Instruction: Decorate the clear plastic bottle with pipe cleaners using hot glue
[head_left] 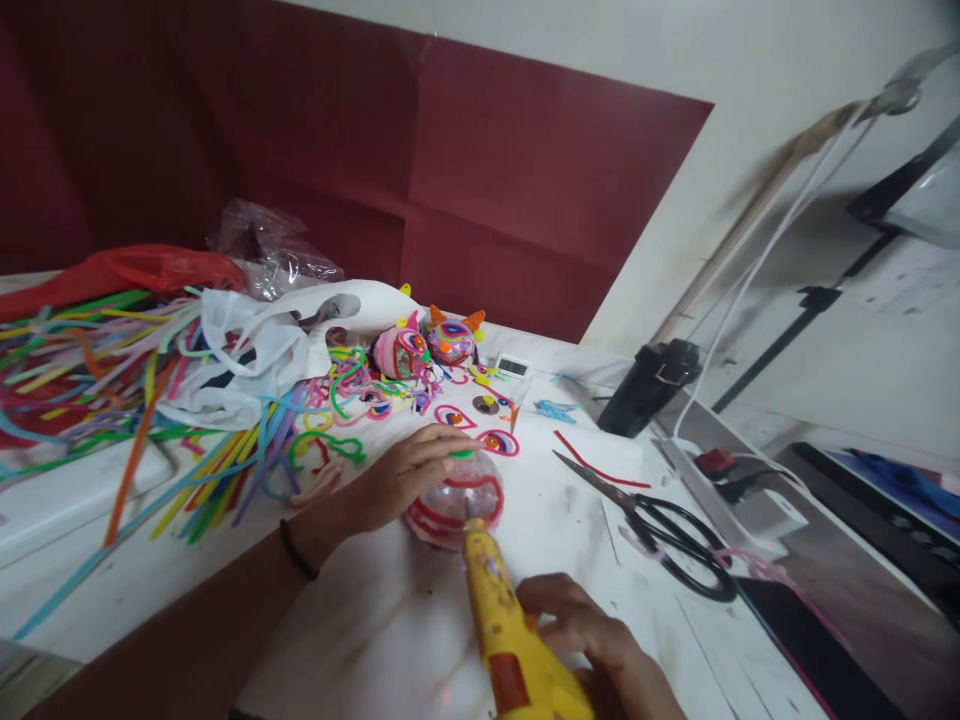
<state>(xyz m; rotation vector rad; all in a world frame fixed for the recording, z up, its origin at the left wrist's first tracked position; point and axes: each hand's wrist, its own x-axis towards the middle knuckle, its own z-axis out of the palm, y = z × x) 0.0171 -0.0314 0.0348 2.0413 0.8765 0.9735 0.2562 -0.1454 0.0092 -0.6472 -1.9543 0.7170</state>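
Note:
My left hand (412,475), with a dark band at the wrist, lies over the upper left side of a clear round ball (457,500) and holds it on the white table. Red fuzzy pipe cleaner runs in curves across the ball, and a green bit shows on top by my fingertips. My right hand (592,640) grips a yellow hot glue gun (499,610). The gun's nozzle meets or nearly meets the ball's near side, at the red line; I cannot tell whether it touches. Just beyond the ball lie pipe cleaner eye shapes (499,442) with orange centres.
Black-handled scissors (660,530) lie open on the right, near a red pipe cleaner strip (600,462). Loose pipe cleaners (217,470) heap at left. Two decorated balls (454,340) stand at the back beside a small digital display (513,367). A black cylinder (649,390) stands back right.

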